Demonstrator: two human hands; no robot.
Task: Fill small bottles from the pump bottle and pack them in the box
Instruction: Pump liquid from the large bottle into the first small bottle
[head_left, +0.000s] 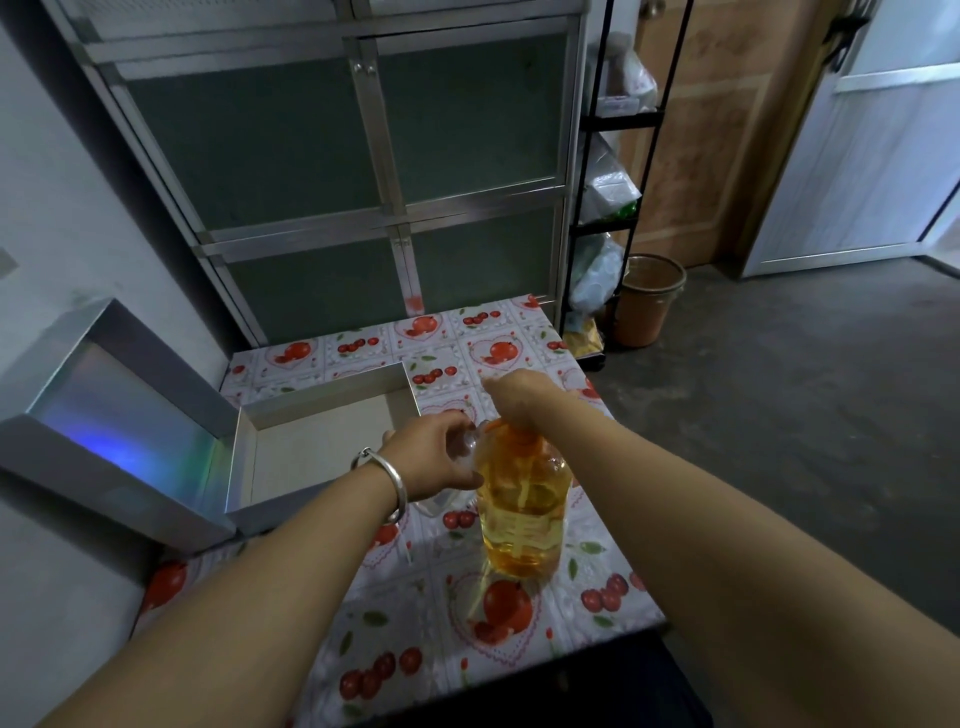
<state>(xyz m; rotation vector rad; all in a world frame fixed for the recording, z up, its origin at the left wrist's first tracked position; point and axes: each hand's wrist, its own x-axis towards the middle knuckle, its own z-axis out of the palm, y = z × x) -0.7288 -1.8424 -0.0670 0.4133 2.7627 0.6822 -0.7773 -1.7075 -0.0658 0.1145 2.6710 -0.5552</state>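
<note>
A: What could go wrong here?

B: The small bottle (470, 447) at frame centre could slip off the spout, so liquid lands on the table (395, 644). It is clear and hard to see.

A: And the hands?

B: The left hand (436, 457), its grip curled round the small bottle, holds it beside the pump bottle (522, 514). The right hand (519, 397) presses the pump; its fingers are hidden. The box (311, 447), centre left, has nothing in it.

Readable text: none anywhere.
Pump bottle (522, 512): no label legible.
Box (322, 441): plain, unprinted.
</note>
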